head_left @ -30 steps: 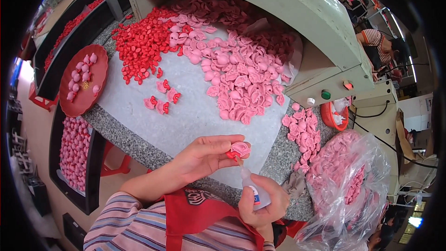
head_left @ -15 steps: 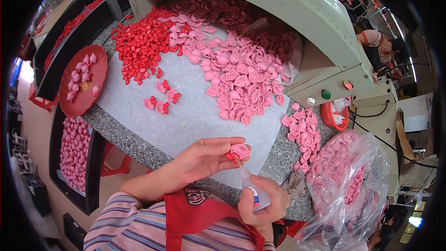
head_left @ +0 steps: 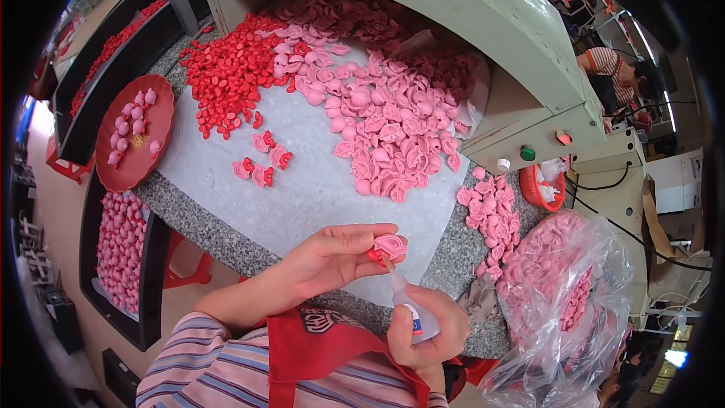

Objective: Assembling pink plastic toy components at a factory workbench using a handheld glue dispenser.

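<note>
Between its thumb and fingers, my left hand (head_left: 332, 255) pinches a small pink shell-shaped piece (head_left: 390, 245) with a red piece (head_left: 374, 255) at its lower left side. A clear glue bottle (head_left: 423, 323) with a narrow tip is gripped in my right hand (head_left: 442, 329). Its nozzle points up and meets the red part, or comes very close to it. Several joined pink-and-red pieces (head_left: 263, 175) lie on the white sheet (head_left: 302, 200). Beyond them is a heap of red pieces (head_left: 226, 68), with a larger heap of pink pieces (head_left: 393, 132) to its right.
A grey metal hood (head_left: 529, 38) arches over the far heaps. At left are a red dish (head_left: 113, 170) with pink balls and a black tray (head_left: 155, 272) of pink-and-red pieces. To the right sit loose pink pieces (head_left: 491, 215), a red basket (head_left: 538, 190) and a clear plastic bag (head_left: 559, 347).
Both hands hold nearly the same position, with the bottle tip still at the red part. The surroundings shift only very slightly in the picture.
</note>
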`<state>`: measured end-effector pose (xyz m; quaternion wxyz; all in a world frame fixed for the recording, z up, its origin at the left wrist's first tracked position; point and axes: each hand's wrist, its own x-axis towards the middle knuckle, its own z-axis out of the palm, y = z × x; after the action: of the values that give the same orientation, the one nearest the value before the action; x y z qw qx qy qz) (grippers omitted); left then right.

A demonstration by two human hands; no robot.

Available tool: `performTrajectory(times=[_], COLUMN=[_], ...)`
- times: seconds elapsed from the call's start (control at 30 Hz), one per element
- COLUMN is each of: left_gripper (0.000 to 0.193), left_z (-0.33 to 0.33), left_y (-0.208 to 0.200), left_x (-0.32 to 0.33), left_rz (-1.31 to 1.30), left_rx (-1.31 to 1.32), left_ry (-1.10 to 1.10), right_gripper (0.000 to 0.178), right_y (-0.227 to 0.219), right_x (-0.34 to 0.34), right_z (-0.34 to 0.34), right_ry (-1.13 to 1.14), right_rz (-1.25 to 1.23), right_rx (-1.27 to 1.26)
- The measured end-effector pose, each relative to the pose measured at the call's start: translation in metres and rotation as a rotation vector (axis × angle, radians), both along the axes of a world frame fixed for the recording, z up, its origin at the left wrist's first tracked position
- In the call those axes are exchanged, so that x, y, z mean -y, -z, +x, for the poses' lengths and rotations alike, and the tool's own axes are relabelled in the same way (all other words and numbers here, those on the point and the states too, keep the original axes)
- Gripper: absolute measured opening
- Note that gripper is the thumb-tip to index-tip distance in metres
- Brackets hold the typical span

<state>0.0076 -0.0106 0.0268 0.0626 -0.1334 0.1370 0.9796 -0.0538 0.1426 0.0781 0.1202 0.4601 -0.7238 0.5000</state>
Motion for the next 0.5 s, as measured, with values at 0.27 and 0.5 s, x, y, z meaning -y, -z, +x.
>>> performTrajectory(times=[0.27, 0.5], left_gripper=[0.042, 0.038], left_z=[0.001, 0.002], left_y=[0.0012, 0.0031], left_x=[-0.0005, -0.0008], left_rz=[-0.006, -0.075], left_rx=[-0.015, -0.059], left_ry=[-0.006, -0.041], right_gripper=[0.024, 0.021], right_y=[-0.0023, -0.007], right_x=[-0.0018, -0.0083], right_z=[0.0018, 0.0043], right_ry=[0.011, 0.072], right_rz=[0.007, 0.116], right_rx=[0.025, 0.113])
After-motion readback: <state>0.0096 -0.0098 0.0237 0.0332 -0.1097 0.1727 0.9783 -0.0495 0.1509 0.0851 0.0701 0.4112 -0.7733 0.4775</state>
